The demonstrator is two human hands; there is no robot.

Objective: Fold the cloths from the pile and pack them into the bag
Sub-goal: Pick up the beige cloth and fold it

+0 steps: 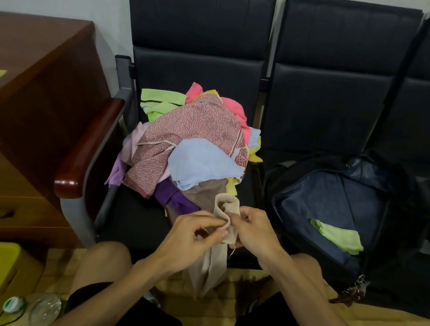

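Currently the beige cloth (225,212) sits in front of the pile (189,144) on the left seat (135,220), its lower part hanging toward the floor. Left hand (194,238) and right hand (252,228) both pinch its upper edge. Open bag (333,197) on the next seat holds a green cloth (339,236), apparently folded.

Both hands pinching beige cloth (226,209), pile (189,144) behind

Dim, soft indoor light; edges bowed, corners perhaps slightly blurred.
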